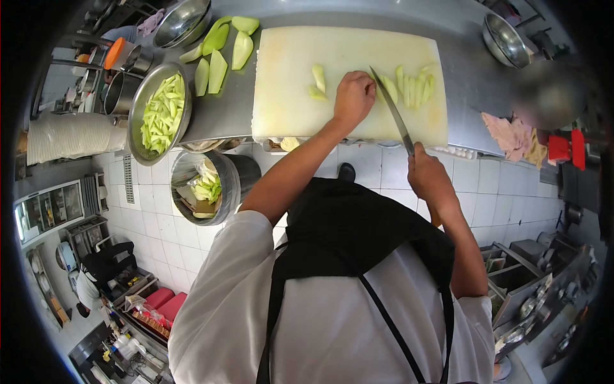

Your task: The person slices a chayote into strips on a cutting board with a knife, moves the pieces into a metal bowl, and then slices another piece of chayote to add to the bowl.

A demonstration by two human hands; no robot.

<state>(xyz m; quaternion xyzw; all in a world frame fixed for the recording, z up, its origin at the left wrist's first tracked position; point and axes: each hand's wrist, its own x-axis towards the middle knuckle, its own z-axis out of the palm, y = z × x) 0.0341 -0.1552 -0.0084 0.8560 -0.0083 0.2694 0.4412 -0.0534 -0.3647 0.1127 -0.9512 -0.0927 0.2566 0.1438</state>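
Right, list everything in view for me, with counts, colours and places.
cutting board: one, cream, on steel counter.
knife: one, steel blade, across the board.
cut strips: small pile, pale green, board, right of blade.
loose pieces: two, pale green, board, left of the hand.
peeled halves: about six, green, counter left of board.
strip bowl: one, steel, full of green strips, counter's left end.
other bowls: two, steel, far left and far right.
scrap bin: one, steel, below the counter.
cloths: two, pink and tan, counter's right edge.
left hand: curled on the board beside the blade.
right hand: grip shut on the knife handle.
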